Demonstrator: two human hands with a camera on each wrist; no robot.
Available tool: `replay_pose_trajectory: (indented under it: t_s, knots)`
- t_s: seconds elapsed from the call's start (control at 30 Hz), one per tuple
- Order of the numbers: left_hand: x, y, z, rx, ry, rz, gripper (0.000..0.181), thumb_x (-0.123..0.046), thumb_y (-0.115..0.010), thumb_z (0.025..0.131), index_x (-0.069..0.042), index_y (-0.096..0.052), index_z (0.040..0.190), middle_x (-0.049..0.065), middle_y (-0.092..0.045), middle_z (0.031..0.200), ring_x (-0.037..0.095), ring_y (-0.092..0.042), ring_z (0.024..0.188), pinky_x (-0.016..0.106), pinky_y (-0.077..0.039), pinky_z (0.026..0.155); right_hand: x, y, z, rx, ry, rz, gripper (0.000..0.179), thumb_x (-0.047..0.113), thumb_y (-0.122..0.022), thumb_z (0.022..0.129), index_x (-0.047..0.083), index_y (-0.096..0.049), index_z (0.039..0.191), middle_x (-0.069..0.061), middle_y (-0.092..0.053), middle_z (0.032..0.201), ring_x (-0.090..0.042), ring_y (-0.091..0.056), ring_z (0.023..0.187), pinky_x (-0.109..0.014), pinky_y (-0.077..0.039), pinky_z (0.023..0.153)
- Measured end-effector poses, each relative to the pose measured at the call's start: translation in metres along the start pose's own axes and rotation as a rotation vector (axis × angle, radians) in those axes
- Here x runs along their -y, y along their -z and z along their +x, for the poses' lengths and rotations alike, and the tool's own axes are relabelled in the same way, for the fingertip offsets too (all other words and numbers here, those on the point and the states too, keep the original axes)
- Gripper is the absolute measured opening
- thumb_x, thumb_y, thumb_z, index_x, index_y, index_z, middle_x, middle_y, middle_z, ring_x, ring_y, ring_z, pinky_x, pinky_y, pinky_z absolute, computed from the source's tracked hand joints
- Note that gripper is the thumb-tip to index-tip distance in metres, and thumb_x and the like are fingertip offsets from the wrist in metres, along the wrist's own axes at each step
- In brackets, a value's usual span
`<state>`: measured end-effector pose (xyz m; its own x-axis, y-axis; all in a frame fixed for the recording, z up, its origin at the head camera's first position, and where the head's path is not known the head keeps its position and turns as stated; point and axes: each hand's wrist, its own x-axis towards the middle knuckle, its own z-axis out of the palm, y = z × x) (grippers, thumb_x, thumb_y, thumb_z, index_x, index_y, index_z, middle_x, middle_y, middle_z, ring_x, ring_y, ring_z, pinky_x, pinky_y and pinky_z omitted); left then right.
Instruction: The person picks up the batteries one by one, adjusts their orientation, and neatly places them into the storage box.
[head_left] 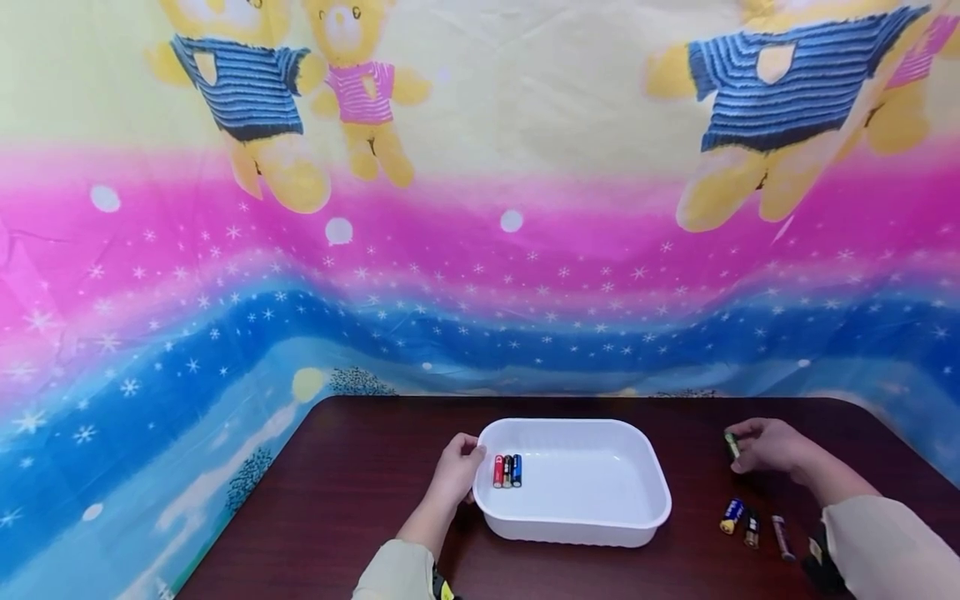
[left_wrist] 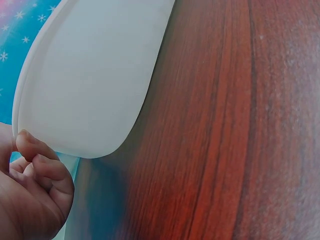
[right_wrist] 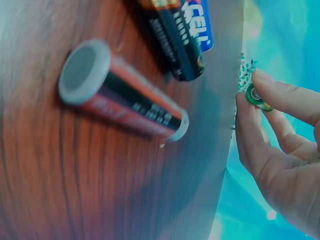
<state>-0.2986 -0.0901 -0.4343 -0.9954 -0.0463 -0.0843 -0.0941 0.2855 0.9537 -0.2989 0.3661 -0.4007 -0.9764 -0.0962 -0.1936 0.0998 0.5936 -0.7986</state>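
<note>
A white plastic basin [head_left: 577, 533] stands on the table, and my left hand [head_left: 454, 468] grips its left rim. In the left wrist view, the curled fingers of that hand [left_wrist: 37, 185] lie at the basin's edge. Three batteries, a red one [head_left: 498, 472], a black one [head_left: 507, 472] and a blue one [head_left: 517, 471], lie side by side at the basin's left end. To the right of the basin, my right hand [head_left: 772, 446] pinches a green battery [head_left: 732, 445] between thumb and fingers. Its end shows in the right wrist view.
Near my right forearm lie a blue and yellow battery [head_left: 732, 516], a black battery [head_left: 752, 528] and a reddish battery [head_left: 783, 537], apart from the basin. Behind the dark wooden table [head_left: 337, 500] hangs a patterned cloth [head_left: 465, 275].
</note>
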Motion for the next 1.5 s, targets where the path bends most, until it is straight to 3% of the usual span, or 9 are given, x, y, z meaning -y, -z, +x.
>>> replay_pose_trajectory:
  t_s: [0.37,0.6,0.73,1.17,1.5]
  knots:
    - [-0.001,0.0,-0.001,0.0,-0.01,-0.006,0.023,-0.02,-0.049,0.095,-0.006,-0.052,0.113,0.016,-0.06,0.081,0.013,-0.041,0.04,0.022,-0.038,0.037,0.003,-0.004,0.003,0.064,0.039,0.161,0.067,-0.001,-0.069,0.078,-0.021,-0.03,0.129,-0.037,-0.049,0.116,-0.024,-0.062,0.09,-0.041,-0.051,0.078]
    - [-0.001,0.0,-0.001,-0.001,-0.01,-0.003,0.023,-0.019,-0.049,0.094,-0.006,-0.052,0.112,0.016,-0.06,0.084,0.014,-0.041,0.04,0.022,-0.038,0.037,0.006,-0.005,0.004,0.128,0.117,0.231,0.071,0.0,-0.067,0.079,-0.017,-0.025,0.133,-0.037,-0.043,0.122,-0.031,-0.059,0.096,-0.044,-0.049,0.084]
    - [-0.001,0.0,-0.002,-0.002,-0.011,-0.003,0.022,-0.019,-0.049,0.094,-0.006,-0.052,0.112,0.016,-0.059,0.084,0.013,-0.041,0.04,0.022,-0.038,0.037,0.006,-0.005,0.004,0.13,0.12,0.254,0.069,0.0,-0.067,0.08,-0.017,-0.026,0.133,-0.033,-0.048,0.12,-0.03,-0.06,0.096,-0.044,-0.049,0.084]
    - [-0.001,0.0,-0.001,-0.002,-0.012,-0.003,0.022,-0.019,-0.049,0.094,-0.006,-0.052,0.112,0.016,-0.06,0.082,0.013,-0.04,0.04,0.021,-0.037,0.037,0.015,-0.007,0.006,0.14,0.126,0.288,0.07,-0.001,-0.065,0.081,-0.021,-0.023,0.133,-0.036,-0.046,0.122,-0.027,-0.061,0.099,-0.043,-0.049,0.084]
    - [-0.002,-0.001,-0.002,-0.005,0.0,0.002,0.023,-0.019,-0.049,0.095,-0.006,-0.052,0.113,0.016,-0.059,0.082,0.014,-0.042,0.042,0.022,-0.038,0.038,0.024,-0.01,0.008,0.136,0.108,0.316,0.071,-0.002,-0.067,0.079,-0.021,-0.024,0.133,-0.03,-0.053,0.118,-0.026,-0.062,0.095,-0.045,-0.047,0.086]
